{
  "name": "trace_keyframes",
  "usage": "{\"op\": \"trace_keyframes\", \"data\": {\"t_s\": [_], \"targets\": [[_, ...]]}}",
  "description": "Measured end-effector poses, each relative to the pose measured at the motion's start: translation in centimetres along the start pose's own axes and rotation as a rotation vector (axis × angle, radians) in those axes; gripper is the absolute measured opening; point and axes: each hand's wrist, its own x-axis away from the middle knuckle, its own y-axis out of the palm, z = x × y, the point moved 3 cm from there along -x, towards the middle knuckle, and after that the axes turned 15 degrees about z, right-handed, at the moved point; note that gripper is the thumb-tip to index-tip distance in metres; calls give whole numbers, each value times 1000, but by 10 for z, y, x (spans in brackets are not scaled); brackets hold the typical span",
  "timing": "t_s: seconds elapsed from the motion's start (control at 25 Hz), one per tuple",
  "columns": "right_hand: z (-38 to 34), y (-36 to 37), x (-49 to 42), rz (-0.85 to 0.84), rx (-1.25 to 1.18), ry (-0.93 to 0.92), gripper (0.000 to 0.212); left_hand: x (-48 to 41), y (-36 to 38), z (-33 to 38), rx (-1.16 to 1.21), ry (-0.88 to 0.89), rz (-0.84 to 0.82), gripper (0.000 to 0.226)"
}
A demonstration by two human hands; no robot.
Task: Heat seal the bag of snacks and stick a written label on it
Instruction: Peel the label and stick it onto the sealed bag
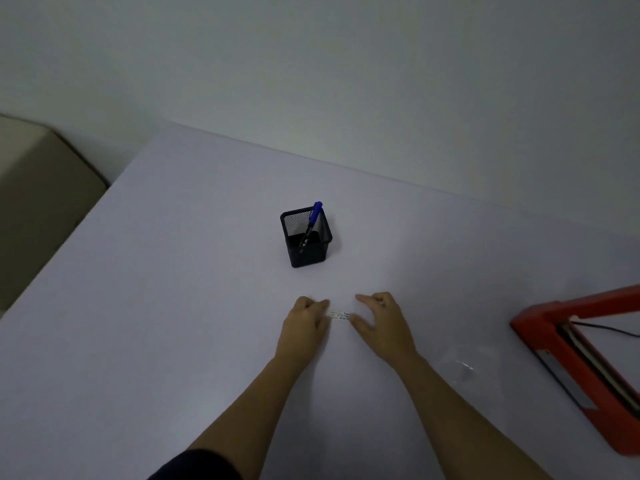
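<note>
A small white label with dark writing lies on the white table between my hands. My left hand pinches its left end with curled fingers. My right hand has its thumb at the label's right end, the other fingers bent above the table. A clear plastic bag lies flat to the right, faint against the table. The red heat sealer stands at the right edge with its arm raised. A blue pen leans in a black mesh holder beyond my hands.
A thin black cable runs from the sealer off to the right. A beige object sits past the table's left edge. A plain wall stands behind the table.
</note>
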Motion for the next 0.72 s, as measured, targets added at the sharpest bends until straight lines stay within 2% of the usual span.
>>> {"op": "trace_keyframes", "data": {"t_s": [0.08, 0.16, 0.4, 0.52, 0.64, 0.72], "targets": [[-2, 2, 4, 23, 115, -153, 41, 1, 7, 3, -52, 41, 38, 34], [-6, 1, 5, 73, 126, -211, 36, 1, 10, 6, -97, 73, 84, 29], [-9, 6, 10, 96, 41, -153, 18, 3, 17, 8, -80, 75, 140, 15], [-9, 4, 9, 66, -88, -41, 14, 3, 13, 11, 9, 43, 105, 6], [-14, -11, 14, 6, -364, 227, 4, 8, -4, 16, 156, -82, 46, 3], [-21, -27, 20, -15, -512, 344, 5, 15, -19, 24, 249, -146, 20, 4]]}}
